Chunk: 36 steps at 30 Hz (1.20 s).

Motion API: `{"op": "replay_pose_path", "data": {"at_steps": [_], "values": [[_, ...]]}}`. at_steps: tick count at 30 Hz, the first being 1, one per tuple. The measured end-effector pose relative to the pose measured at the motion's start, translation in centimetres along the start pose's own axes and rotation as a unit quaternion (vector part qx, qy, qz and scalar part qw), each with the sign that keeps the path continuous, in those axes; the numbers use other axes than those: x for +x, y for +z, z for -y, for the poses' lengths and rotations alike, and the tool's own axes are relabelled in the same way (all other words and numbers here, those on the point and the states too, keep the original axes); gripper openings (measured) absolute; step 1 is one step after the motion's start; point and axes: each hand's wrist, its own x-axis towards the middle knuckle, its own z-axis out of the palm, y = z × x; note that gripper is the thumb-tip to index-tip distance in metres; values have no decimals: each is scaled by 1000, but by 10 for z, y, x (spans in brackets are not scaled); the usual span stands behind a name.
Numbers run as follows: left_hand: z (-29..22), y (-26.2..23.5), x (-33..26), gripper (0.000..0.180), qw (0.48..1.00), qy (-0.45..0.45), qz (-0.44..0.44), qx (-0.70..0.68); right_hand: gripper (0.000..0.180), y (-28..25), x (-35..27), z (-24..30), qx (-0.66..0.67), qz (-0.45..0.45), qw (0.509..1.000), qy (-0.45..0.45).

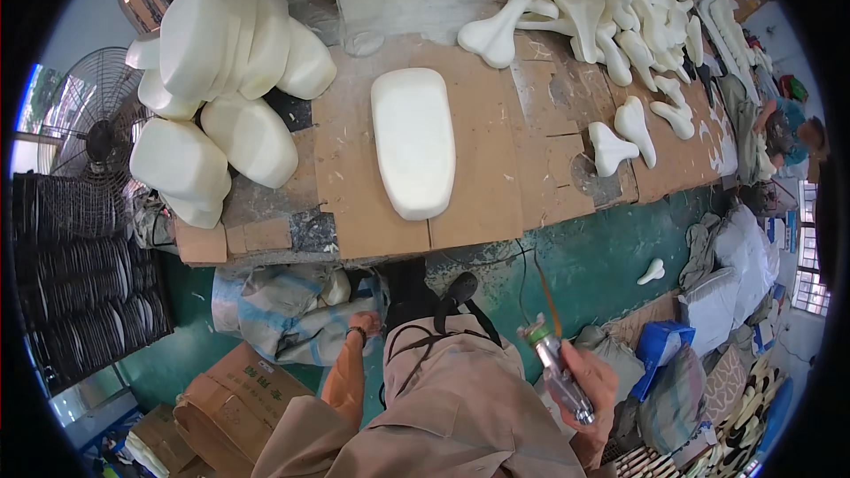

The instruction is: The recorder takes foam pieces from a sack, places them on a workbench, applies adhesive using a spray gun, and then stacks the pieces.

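Observation:
My right hand (595, 382) is wrapped round a silver, cylinder-shaped hand tool (565, 378) with a green collar, held out to the right of my body. A dark cord and an orange-brown line run up from the tool's end towards the table. Down by the table's front edge, my left hand (367, 325) is beside a grey and blue woven sack (292, 319); its fingers are too small and partly hidden to read. One cream foam pad (413, 143), long with rounded corners, lies flat on the cardboard-covered table (354, 221) in front of me, touched by neither hand.
Stacked cream foam pads (208, 44) stand at the table's left, and a heap of saddle-shaped foam pieces (602, 9) fills its far right. A fan (99, 137) is at the left. Cardboard boxes (235, 398) sit low left; a foam piece (652, 271) lies on the green floor.

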Motion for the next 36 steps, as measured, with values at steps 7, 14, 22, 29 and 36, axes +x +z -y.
{"op": "replay_pose_path", "data": {"at_steps": [7, 14, 22, 29, 36], "values": [[6, 17, -2, 16, 999, 17, 48, -10, 55, -9, -10, -3, -7, 4, 1000, 18], [-37, 50, -11, 12, 996, 70, 48, -31, 53, -14, -19, -7, 9, 35, 999, 15], [-82, 71, -30, 20, 989, 129, 63, -16, 52, -17, -26, -11, -32, 22, 999, 26], [-147, 114, -72, 24, 967, 178, 101, -154, 54, -23, -28, -16, -1, 59, 997, 55], [-207, 150, -82, 49, 928, 213, 117, -282, 81, -29, -27, -21, 20, 101, 993, 64]]}}
